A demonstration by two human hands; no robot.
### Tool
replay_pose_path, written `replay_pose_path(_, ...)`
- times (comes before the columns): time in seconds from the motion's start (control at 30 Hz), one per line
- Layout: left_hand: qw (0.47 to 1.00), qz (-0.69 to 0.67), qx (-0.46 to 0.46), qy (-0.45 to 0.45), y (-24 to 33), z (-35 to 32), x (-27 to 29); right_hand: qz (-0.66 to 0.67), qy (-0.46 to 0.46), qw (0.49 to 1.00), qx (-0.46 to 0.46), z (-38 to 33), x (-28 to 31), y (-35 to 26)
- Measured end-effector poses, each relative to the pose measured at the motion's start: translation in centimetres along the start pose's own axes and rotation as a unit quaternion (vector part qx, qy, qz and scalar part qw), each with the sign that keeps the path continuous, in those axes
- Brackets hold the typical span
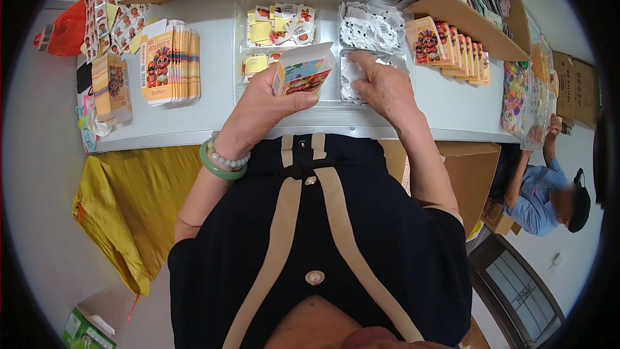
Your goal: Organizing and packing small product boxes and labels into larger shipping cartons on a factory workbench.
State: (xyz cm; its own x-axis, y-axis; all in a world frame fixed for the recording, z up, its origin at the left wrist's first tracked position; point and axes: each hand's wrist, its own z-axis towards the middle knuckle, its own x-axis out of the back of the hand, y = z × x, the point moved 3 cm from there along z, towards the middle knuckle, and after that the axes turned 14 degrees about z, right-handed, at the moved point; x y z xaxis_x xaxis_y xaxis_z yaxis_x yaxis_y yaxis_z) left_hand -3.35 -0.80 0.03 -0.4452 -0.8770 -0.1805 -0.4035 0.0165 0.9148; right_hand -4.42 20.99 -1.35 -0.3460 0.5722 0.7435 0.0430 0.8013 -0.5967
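**Filling a small box at the packing table**

Holding the box at centre frame, the left hand grips it from below, flap up and mouth facing right. The right hand, just right of centre, has its fingers curled down into a clear tray of small white packets; whether it has pinched one I cannot tell. Best, I'd say, to lift a single packet cleanly and keep the box mouth tilted toward that hand. Upper centre, a second tray holds yellow cards. Flat boxes stand stacked at upper left, filled ones in a row at upper right. Far right, another person sits low.
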Motion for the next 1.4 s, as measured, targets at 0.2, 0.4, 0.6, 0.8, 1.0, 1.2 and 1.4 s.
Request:
replay_pose_path(0.2, 1.000, 0.003, 0.012, -0.002, -0.4, 0.2, 0.0, -0.001, 0.053, 0.995, 0.084, -0.1, -0.2, 0.3)
replay_pose_path(0.4, 1.000, -0.005, 0.014, -0.001, -0.2, 0.2, -0.1, 0.053, 0.105, 0.987, 0.106, -0.3, 0.9, 1.0)
replay_pose_path(0.6, 1.000, 0.009, 0.018, -0.006, -0.3, 0.2, 0.0, 0.442, 0.056, 0.893, -0.056, -0.4, 1.9, 2.7)
replay_pose_path(0.8, 1.000, 0.000, 0.014, -0.007, -0.2, 0.2, -0.1, 0.039, -0.053, 0.996, -0.057, -1.2, 1.9, 0.5)
replay_pose_path(1.0, 1.000, -0.007, 0.010, -0.010, -0.5, 0.1, -0.2, -0.058, -0.017, 0.998, 0.032, -0.5, 0.4, -0.1)
replay_pose_path(1.2, 1.000, -0.007, 0.016, -0.018, -0.3, 0.4, -0.1, -0.039, 0.080, 0.980, 0.175, -0.7, 0.4, -0.4)
replay_pose_path(1.4, 1.000, 0.008, 0.008, -0.016, -0.1, 0.3, -0.1, 0.359, 0.018, 0.932, -0.048, -0.7, 1.7, 1.9)
